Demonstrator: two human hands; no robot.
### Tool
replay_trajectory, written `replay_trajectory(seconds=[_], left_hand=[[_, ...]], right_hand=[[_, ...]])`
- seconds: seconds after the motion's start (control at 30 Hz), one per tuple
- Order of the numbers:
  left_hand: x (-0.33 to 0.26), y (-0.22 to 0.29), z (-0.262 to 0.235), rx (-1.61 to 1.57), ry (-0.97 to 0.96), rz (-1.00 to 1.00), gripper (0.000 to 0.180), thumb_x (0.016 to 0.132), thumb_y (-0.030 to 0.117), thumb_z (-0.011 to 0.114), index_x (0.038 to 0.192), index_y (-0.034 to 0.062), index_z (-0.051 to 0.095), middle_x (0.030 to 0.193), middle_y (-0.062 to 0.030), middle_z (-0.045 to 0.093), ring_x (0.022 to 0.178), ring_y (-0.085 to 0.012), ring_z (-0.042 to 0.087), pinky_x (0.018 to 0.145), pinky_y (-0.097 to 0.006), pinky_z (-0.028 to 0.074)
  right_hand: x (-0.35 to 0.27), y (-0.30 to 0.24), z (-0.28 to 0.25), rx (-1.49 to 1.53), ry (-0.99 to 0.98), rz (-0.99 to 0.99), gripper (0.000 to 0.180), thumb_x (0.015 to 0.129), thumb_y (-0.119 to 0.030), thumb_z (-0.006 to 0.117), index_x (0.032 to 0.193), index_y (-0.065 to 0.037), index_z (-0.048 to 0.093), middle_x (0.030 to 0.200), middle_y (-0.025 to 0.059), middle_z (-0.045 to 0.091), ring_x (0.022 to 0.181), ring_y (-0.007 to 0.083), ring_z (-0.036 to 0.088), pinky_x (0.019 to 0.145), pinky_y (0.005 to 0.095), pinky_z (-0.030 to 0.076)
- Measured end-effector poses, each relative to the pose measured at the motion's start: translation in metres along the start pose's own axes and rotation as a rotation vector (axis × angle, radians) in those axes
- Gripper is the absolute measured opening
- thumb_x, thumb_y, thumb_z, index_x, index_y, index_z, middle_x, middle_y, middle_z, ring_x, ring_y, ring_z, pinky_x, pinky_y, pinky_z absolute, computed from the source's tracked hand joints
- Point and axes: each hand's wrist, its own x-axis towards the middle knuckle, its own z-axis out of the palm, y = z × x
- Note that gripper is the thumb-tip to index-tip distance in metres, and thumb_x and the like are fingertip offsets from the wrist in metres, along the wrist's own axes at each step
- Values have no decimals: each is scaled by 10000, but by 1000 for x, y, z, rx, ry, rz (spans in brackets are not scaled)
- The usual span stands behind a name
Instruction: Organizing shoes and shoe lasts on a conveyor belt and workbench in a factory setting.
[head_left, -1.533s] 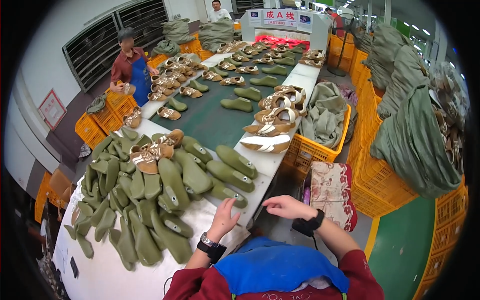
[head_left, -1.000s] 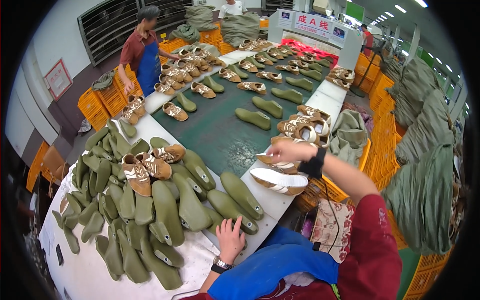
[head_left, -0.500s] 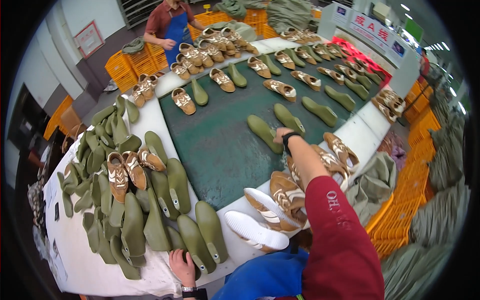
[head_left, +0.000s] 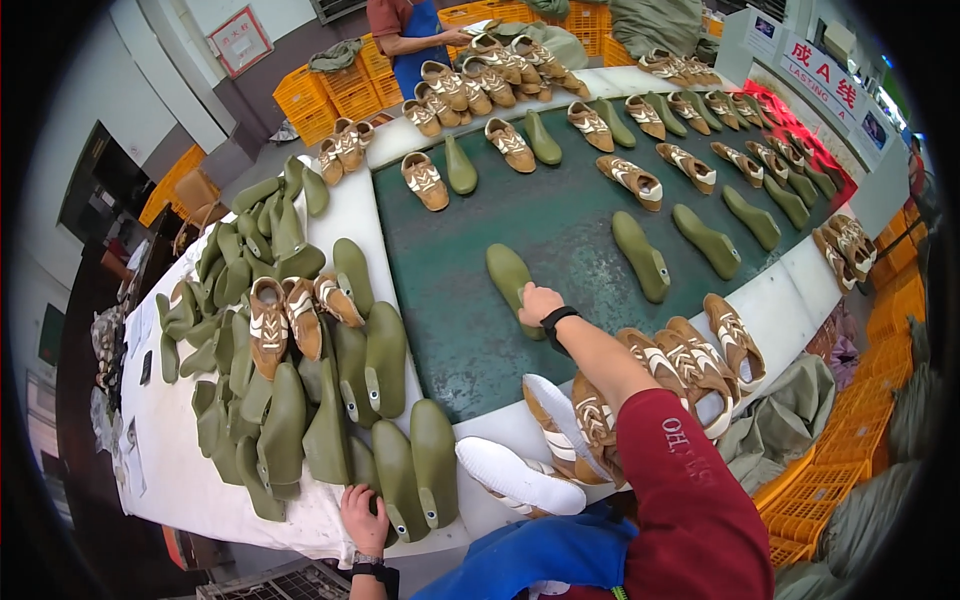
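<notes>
My right hand [head_left: 540,303] is closed round the heel end of an olive-green shoe last [head_left: 508,277] that lies on the dark green worktop [head_left: 450,350]. To its right on the same surface is another green last [head_left: 640,258], apart from the hand. At the lower left, my left hand [head_left: 364,522] rests on the white cloth by the table edge, fingers apart, against the end of a last [head_left: 362,468]. Beside it stand two larger-looking lasts, one of them [head_left: 433,465] nearest my body. A white-soled shoe [head_left: 520,480] lies on its side between my arms.
A heap of green lasts [head_left: 285,420] with a few brown sneakers [head_left: 268,325] on it covers the left table. Brown sneakers [head_left: 690,365] line the white ledge [head_left: 790,295] under my right arm. Across the worktop, a person [head_left: 415,50] handles a shoe. Orange crates [head_left: 820,480] stand at right.
My right hand has closed on the last and drawn it left, widening the gap from the last beside it. The whole view has shifted. My left hand stays by the heap.
</notes>
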Motion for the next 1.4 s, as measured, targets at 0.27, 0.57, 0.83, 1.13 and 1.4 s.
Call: replay_trajectory(seconds=[0.27,0.57,0.83,1.13,1.4], left_hand=[[-7,-5,-6,-1,-1,-2,141,691,45,638,824,22,595,983,-117,593,1040,-345,498,917,-426,398],[-18,-19,0,-51,-1,65,124,725,59,623,838,14,597,1017,-124,598,1044,-340,499,925,-418,391],[-5,-14,7,-53,25,109,114,745,66,598,843,7,606,1007,-125,602,1035,-344,505,905,-418,403],[-16,-27,8,-152,76,159,104,709,30,585,811,11,583,965,-129,597,1007,-369,501,903,-439,400],[-19,-11,-18,-101,61,144,142,751,95,585,870,32,631,950,-133,624,999,-331,521,909,-406,405]], right_hand=[[-5,-35,20,20,65,4,341,767,-185,539,1035,23,499,932,221,632,901,354,616,790,414,492],[-67,-16,-25,-16,87,-206,256,720,-240,574,843,-28,648,837,173,650,827,332,631,732,407,504],[-309,-16,-55,-169,-223,-277,344,703,-228,657,1008,-73,627,863,159,632,846,300,617,719,404,492],[-405,6,-3,-392,426,-108,438,603,-147,712,1018,-150,573,1261,179,405,1146,396,406,887,422,408],[-377,30,-83,222,338,-104,350,704,-301,718,924,-66,581,917,139,583,883,300,582,757,371,468]])
